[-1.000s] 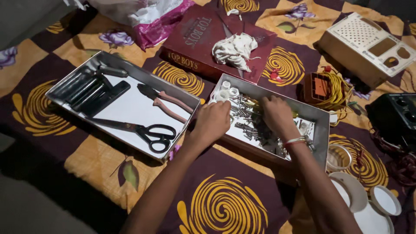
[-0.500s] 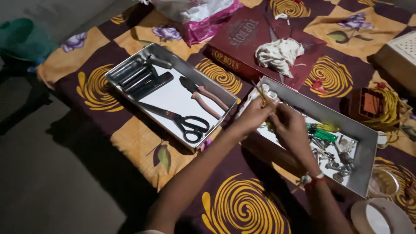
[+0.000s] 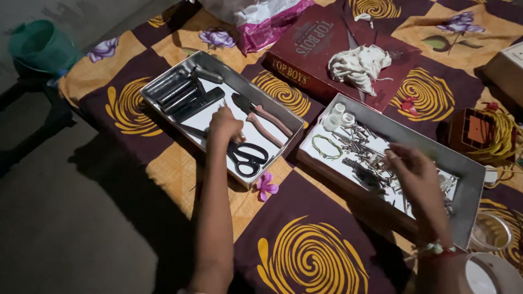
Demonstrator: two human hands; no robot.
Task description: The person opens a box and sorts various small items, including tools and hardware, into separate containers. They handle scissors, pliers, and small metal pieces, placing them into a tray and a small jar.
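Left hand (image 3: 224, 124) pinches a thin stick-like piece over the left tray (image 3: 163, 83), above the scissors (image 3: 245, 157); lower it flat; right hand (image 3: 411, 170), fingers loosely spread, hovers over the screws (image 3: 359, 142).

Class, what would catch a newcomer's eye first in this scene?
Two shallow metal trays on a purple-and-yellow swirl cloth. The left hand rests in the left tray, beside black-handled scissors and pliers; the right hand hovers over the right tray, above a heap of small metal parts.
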